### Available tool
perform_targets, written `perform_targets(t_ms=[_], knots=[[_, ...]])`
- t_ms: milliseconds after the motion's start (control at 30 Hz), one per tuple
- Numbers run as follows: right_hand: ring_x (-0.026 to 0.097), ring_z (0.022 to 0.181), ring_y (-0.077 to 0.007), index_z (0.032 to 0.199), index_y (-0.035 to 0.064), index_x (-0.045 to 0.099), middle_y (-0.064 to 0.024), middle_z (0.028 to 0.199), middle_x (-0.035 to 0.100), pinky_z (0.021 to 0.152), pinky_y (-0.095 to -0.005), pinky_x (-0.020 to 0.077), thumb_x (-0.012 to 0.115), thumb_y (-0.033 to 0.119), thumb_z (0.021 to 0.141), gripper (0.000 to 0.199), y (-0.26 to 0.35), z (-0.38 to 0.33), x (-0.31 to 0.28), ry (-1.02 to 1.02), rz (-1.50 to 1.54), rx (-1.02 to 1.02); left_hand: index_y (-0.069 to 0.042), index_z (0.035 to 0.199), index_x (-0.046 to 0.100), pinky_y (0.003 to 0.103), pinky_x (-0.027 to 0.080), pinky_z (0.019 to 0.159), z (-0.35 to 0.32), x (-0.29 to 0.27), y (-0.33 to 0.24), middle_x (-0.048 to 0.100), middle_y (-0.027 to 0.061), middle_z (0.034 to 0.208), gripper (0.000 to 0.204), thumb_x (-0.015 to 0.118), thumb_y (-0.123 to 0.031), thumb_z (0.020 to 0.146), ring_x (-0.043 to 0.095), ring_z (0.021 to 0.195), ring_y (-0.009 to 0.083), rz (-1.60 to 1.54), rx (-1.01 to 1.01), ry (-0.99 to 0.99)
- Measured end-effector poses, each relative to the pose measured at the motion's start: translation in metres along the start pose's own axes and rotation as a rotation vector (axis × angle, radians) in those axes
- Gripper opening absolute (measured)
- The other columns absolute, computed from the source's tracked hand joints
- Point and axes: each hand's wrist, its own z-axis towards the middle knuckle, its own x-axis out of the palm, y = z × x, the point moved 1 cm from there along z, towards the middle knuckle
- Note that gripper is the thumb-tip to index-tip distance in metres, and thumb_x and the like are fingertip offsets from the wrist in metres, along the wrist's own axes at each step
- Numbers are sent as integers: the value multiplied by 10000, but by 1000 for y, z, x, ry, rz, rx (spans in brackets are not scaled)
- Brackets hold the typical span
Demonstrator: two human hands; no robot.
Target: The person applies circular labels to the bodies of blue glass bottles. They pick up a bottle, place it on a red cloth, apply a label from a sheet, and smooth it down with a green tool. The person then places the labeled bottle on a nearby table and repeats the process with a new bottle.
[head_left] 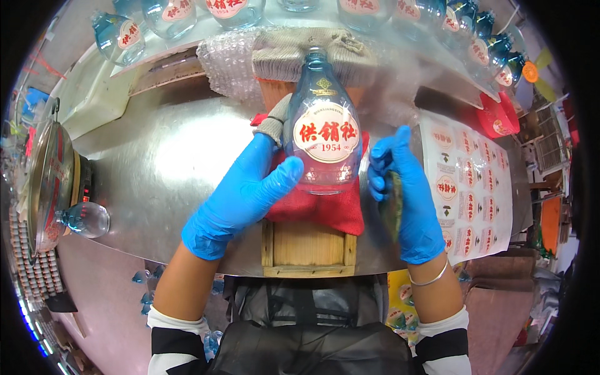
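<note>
Bottle (325,119) of blue glass is lying between the two grips, its neck pointing away from the person and its pale oval label (325,132) facing up, so that side is staying in plain sight. Red cushion (337,215) is bearing the base, just right of the left grip (250,181), and grey cloth (284,62) is lying under the neck, ahead of both grips; this padding is probably keeping the glass from rolling or knocking. Wooden block (309,244) is sitting below the cushion, nearer the person than either grip, perhaps giving it a raised, firm bed.

The left grip is spreading wide between thumb and fingers along the bottle's left side, with a grey knit covering (272,128) over some fingers, likely for steadying; I cannot tell how firmly it is pressing. The right grip (412,194) is curling narrow around a flat green piece (393,209), just beside the bottle but apart from it.

A sheet of labels (469,187) is lying on the counter (175,215) right of the right grip, seemingly within easy reach. A smaller-looking bottle (87,220) is lying well left of the left grip, and bubble wrap (228,62) is spreading beyond it.
</note>
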Motion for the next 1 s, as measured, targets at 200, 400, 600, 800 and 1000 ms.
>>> perform_targets(t_ms=[200,400,600,800,1000], knots=[[503,630,-48,793,74,578,16,702,557,582,-182,412,699,152,784,144,-4,-13,11,25,-328,-183,19,1411,115,342,153,1088,0,-4,11,226,161,1435,772,583,-191,834,209,1332,238,89,47,1],[523,680,-66,786,76,580,12,734,569,632,-210,435,619,251,848,190,-11,-1,-9,77,-167,-43,9,1414,109,348,155,1086,0,-9,15,225,171,1434,789,590,-215,830,209,1331,244,145,38,8],[533,737,-81,913,30,558,-15,840,579,711,-228,458,569,250,891,222,-15,-24,4,-333,-64,-359,27,1414,40,349,110,1092,-4,-7,14,118,146,1473,901,603,-323,804,124,1359,230,243,74,14],[484,746,-66,886,42,518,-7,830,523,668,-205,418,606,136,857,132,-28,-43,10,-449,-189,-540,-23,1424,97,361,157,1080,-7,-7,18,192,182,1449,860,625,-314,811,183,1336,274,333,103,-54],[516,815,-84,967,26,523,-26,892,544,735,-222,444,579,131,871,153,-17,-53,13,-410,-183,-470,-19,1423,107,361,155,1084,-8,-5,17,192,173,1451,860,632,-304,804,182,1339,263,263,59,-51]])
